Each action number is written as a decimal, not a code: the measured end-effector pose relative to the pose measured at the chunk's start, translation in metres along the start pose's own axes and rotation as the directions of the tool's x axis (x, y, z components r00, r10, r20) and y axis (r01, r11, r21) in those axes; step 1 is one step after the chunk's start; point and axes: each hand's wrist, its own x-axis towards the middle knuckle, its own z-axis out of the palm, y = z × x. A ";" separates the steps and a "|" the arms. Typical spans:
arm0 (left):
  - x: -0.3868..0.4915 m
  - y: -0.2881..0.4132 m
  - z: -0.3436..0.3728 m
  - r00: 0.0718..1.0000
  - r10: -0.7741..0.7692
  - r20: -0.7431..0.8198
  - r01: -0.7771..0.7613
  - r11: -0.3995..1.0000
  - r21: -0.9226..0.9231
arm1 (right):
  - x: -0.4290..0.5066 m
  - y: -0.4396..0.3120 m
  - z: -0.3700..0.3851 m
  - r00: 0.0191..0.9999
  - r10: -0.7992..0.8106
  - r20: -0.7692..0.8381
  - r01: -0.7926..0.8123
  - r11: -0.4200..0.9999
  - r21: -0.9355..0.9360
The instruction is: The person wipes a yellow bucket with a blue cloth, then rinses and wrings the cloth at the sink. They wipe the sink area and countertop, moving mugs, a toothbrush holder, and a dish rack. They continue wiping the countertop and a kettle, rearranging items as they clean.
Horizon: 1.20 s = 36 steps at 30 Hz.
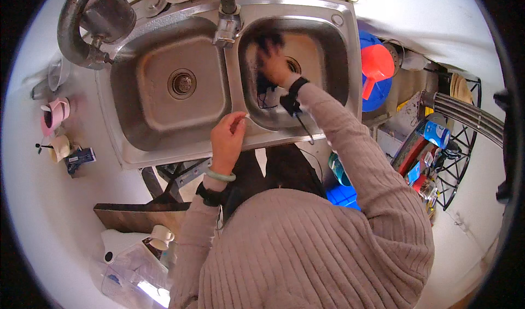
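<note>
My right hand (275, 65) is inside the right basin (334, 79) of a steel double sink, blurred, with its fingers over a dark, soft-looking item (266, 85) that lies along the basin's left side near the drain. Whether the fingers grip it cannot be seen. Thin dark strands trail from its lower end. At the front rim, beside the divider, is my left hand (228, 138), with fingers curled and fingertips near the steel; whether it holds anything small is unclear. A faucet (226, 30) stands above the divider between the basins.
The left basin (156, 100) has a drain strainer. A metal pipe fixture (74, 34) curves over the sink's far left corner. To the right, a red dipper (376, 65) rests on a blue round container (379, 93). Cups, including a pink one (57, 114), are at the left.
</note>
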 end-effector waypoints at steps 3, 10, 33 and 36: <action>-0.005 0.002 0.002 1.000 -0.011 -0.003 0.011 1.000 0.004 | -0.034 -0.023 0.001 0.948 -0.313 0.058 0.315 0.949 -0.024; 0.000 0.012 0.013 0.999 0.007 -0.037 -0.007 1.000 0.000 | -0.070 0.005 -0.037 0.624 -0.680 0.385 0.507 0.727 0.464; -0.004 0.006 0.012 0.995 0.023 -0.102 -0.020 0.999 0.037 | -0.069 0.008 -0.008 0.518 -0.355 0.778 -0.169 0.849 0.500; -0.008 0.002 0.003 0.990 0.043 -0.134 -0.044 0.999 0.001 | -0.071 -0.020 -0.052 0.592 -0.355 0.724 -0.310 0.729 0.610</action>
